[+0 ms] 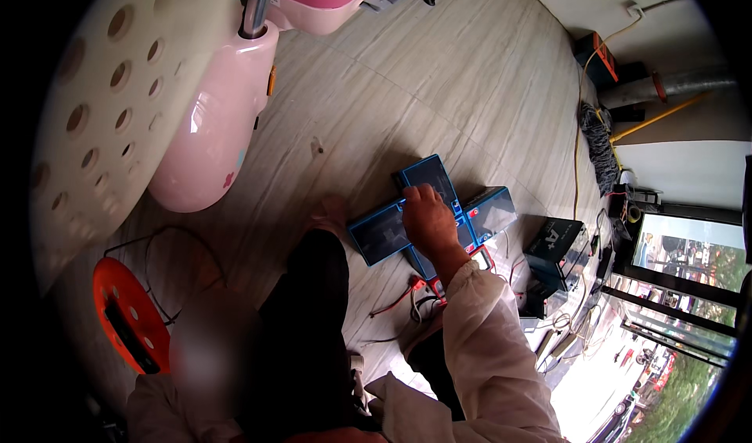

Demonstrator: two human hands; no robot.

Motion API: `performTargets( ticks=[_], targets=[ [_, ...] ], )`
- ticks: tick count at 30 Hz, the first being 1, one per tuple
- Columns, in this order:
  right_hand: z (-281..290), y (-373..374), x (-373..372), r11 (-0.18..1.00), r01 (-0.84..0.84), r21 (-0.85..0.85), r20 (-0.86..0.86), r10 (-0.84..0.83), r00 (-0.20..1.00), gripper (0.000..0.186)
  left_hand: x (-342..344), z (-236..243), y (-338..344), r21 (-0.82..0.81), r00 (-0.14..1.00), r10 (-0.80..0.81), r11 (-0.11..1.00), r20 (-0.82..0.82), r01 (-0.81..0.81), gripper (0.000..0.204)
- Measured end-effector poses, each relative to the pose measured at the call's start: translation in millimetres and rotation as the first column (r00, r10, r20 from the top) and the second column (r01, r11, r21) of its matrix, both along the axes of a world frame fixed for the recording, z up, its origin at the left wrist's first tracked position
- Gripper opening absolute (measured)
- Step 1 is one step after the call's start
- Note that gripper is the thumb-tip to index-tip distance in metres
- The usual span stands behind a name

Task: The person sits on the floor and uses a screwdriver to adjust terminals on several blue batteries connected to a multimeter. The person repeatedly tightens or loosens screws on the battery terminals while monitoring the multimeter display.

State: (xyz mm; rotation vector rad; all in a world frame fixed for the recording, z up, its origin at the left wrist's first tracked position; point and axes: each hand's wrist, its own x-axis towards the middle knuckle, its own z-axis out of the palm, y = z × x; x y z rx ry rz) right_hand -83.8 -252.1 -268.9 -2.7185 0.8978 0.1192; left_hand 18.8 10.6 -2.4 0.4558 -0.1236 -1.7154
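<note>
Several black batteries with blue edges [380, 233] lie close together on the floor, some with red terminal spots. Over them reaches my right hand [431, 222], its fingers curled together near the meeting corner of two batteries. What is between the fingertips is hidden. Below its wrist, a red-framed device with a pale face [481, 260] partly shows, which looks like a meter. A red clip [418, 283] with dark leads lies beside the batteries. My left sleeve [153, 404] shows at the lower left; a blur covers the place of my left hand.
A pink scooter body [207, 122] and a cream perforated panel [110, 90] stand at the left. An orange round piece with holes [129, 316] is at the lower left. To the right are a dark battery [554, 251], tangled cables [576, 321], a mop [599, 149] and a window.
</note>
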Motion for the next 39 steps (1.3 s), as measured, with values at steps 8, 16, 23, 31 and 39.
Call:
performTargets(
  ticks=[8,16,23,31,39],
  targets=[
    [-2.8,-18.2,-53.3,0.492,0.157,0.857,0.299,-0.721,0.625,0.017,1.4,-1.2,0.0,-0.011,1.000,0.007,1.000,0.002,-0.007,0.017],
    [-70.2,19.9,-106.0,0.848,0.446,0.287,0.049,-0.478,0.877,0.022,-1.1,-1.1,-0.9,-0.004,0.999,-0.011,1.000,-0.035,0.011,0.019],
    [-70.6,37.1,-77.2,0.901,0.407,0.151,-0.193,-0.377,0.906,0.035,-1.4,0.2,-4.7,0.002,1.000,-0.022,1.000,0.004,0.022,0.016],
    [-31.8,32.8,-47.8,0.928,0.361,0.094,-0.208,-0.336,0.919,0.032,-2.2,-1.9,-2.2,0.000,0.999,-0.004,1.000,0.049,0.004,0.017],
    [-43.9,7.0,4.2,0.885,0.409,0.220,-0.219,-0.364,0.905,0.032,-1.4,2.1,-2.6,0.027,1.000,-0.006,1.000,0.021,0.006,0.016]
  ],
)
